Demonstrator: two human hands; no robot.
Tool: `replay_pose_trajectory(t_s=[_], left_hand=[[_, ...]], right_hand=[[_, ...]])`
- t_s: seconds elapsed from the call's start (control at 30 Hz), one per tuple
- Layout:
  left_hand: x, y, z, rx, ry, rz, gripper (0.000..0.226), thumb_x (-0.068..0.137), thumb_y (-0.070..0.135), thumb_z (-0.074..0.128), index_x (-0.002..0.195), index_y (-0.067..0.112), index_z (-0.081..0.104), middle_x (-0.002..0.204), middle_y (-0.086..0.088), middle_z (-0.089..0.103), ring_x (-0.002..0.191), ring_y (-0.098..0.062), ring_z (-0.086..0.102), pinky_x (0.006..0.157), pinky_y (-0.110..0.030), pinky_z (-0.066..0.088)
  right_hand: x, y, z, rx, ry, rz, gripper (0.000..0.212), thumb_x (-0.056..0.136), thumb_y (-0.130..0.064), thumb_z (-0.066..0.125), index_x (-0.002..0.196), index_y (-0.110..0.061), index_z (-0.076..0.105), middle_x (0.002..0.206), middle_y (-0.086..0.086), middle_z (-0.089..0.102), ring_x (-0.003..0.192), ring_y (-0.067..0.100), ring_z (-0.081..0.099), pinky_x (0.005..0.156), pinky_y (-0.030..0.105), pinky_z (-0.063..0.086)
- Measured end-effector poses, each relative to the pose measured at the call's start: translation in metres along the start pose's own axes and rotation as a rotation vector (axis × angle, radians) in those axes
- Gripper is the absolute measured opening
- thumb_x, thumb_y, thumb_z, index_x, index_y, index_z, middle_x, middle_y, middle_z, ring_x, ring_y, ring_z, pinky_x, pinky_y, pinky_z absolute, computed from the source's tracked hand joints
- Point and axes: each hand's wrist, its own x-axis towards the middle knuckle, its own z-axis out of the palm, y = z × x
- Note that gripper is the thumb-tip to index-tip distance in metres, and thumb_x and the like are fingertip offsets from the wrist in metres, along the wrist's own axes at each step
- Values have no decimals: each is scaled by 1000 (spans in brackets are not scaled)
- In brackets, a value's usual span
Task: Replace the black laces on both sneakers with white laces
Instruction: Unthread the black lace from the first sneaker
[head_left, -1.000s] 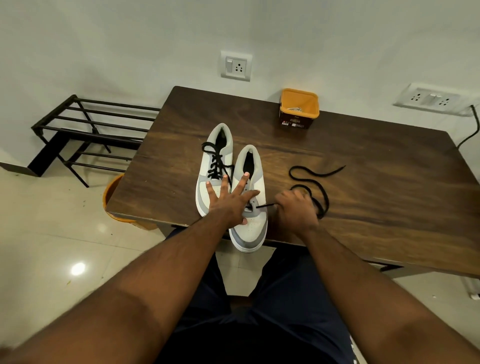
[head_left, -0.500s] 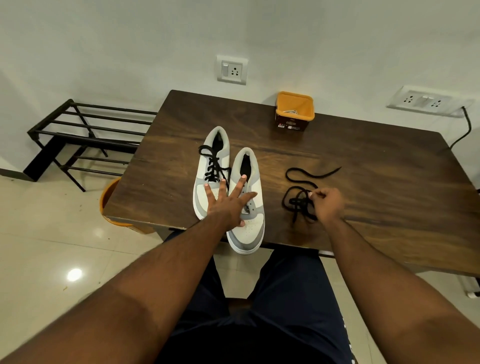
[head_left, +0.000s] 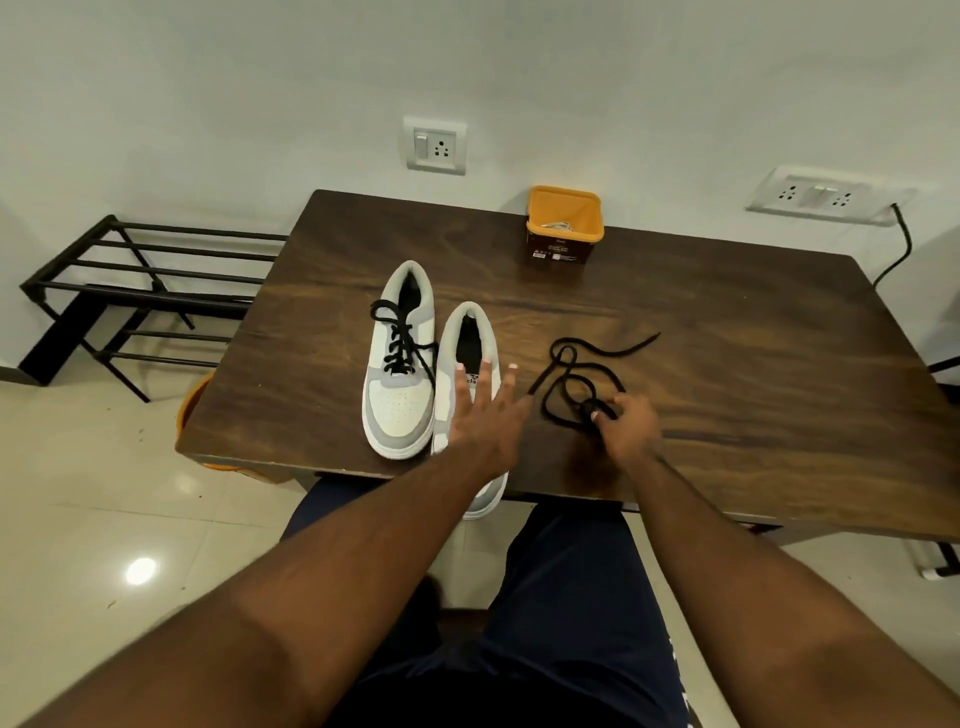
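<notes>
Two white and grey sneakers stand side by side on the dark wooden table (head_left: 727, 364). The left sneaker (head_left: 400, 364) still carries its black lace. The right sneaker (head_left: 470, 338) has no lace, and its toe sticks out over the table's front edge. My left hand (head_left: 483, 415) lies over this shoe's front with fingers spread. To its right a loose black lace (head_left: 576, 374) sprawls in loops on the table. My right hand (head_left: 628, 426) pinches the near end of that lace. A white lace shows inside the orange box (head_left: 565, 223) at the back.
A black metal shoe rack (head_left: 135, 291) stands on the floor to the left. An orange bucket (head_left: 192, 410) peeks out under the table's left front corner. Wall sockets sit behind the table, with a black cable (head_left: 898, 254) hanging at the right.
My right hand pulled the black lace fully out of the right sneaker and moved right, laying it on the table. My left hand shifted slightly right over the shoe.
</notes>
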Motion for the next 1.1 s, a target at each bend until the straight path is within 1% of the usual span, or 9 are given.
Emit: replay_pose_trajectory(t_s=[0.13,0.27,0.37,0.5,0.63,0.73,0.87,1.03,1.1], left_hand=[[19,14,-4,87,38,57,60,95,18,44,151,22,23,163,-15,-5,147,-37,-17,107,-60,-23],[42,17,-9,52,-37,76,52,101,27,34,151,18,24,163,-14,4,150,-32,-6,116,-54,-14],[63,15,-8,67,-96,81,47,104,32,31,148,14,33,160,-15,19,150,-32,6,118,-52,-9],[85,17,-13,142,-175,90,49,98,28,45,144,11,40,151,-15,38,145,-32,24,119,-51,-7],[97,18,-17,171,-148,100,40,98,27,47,135,12,52,143,-11,49,142,-31,30,120,-52,-6],[102,13,-18,160,-86,103,31,98,25,45,123,16,60,135,-10,56,140,-32,33,120,-52,-4],[106,0,-18,179,-6,67,29,95,24,46,117,16,64,137,-12,53,139,-34,32,119,-53,-1],[107,-15,-17,163,78,20,33,95,19,45,124,16,61,143,-10,48,142,-35,27,117,-55,-2],[106,-18,-16,150,70,12,33,93,16,47,123,16,61,142,-10,48,141,-35,27,116,-57,-3]], right_hand=[[11,-6,9,-196,-75,-63,64,82,-46,69,136,-20,47,146,9,39,131,32,39,104,43,40],[23,-19,20,-266,-155,108,113,68,-72,67,153,-28,7,160,17,-4,146,42,-3,114,59,7],[43,-23,27,-192,-240,167,126,63,-73,70,152,-29,-8,160,17,-12,145,42,-10,114,60,0],[66,-27,45,-266,-333,-140,104,76,-61,63,153,-32,0,161,13,9,146,40,9,117,54,11],[70,-28,52,-440,-388,-440,44,92,-34,48,135,-25,48,144,8,44,132,34,39,111,43,31],[63,-35,37,-468,-321,-499,30,96,-22,50,124,-12,58,128,12,57,117,30,52,97,38,40],[66,-33,16,-439,-274,-459,28,93,-16,52,121,-17,55,125,10,55,108,32,58,86,34,43],[101,-46,7,-343,-385,-297,88,85,7,51,151,-39,14,162,6,-6,127,40,45,101,45,45],[118,-53,11,-360,-443,-195,91,86,7,52,153,-35,6,162,10,-1,137,37,36,108,43,40]])
